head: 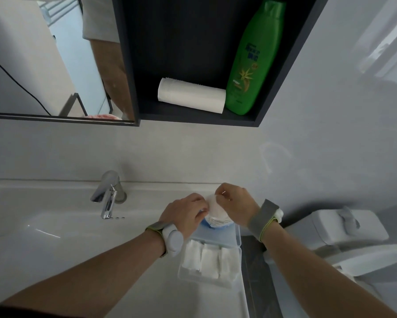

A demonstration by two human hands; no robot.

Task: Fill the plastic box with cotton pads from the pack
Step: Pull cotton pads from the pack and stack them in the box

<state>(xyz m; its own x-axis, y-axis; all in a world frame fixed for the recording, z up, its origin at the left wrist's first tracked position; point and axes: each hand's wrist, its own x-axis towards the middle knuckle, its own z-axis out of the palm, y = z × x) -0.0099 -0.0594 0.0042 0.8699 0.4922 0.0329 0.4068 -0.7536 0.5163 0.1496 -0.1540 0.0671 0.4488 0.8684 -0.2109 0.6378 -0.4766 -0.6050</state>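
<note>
On the sink counter's right edge, the pack of cotton pads (pixel 218 220) stands upright behind the open clear plastic box (pixel 210 266). Left hand (pixel 186 214) curls around the pack's left side; right hand (pixel 234 204) pinches its white top with thumb and fingers. Box already holds three rows of white pads (pixel 206 258). Chrome faucet (pixel 108 193) sits left; green bottle (pixel 250 63) and paper roll (pixel 190 95) on the dark shelf.

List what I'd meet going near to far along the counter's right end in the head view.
Plastic box holding cotton pads → its open lid → pack of cotton pads, held by left hand and right hand → wall shelf with paper roll and green bottle.
</note>
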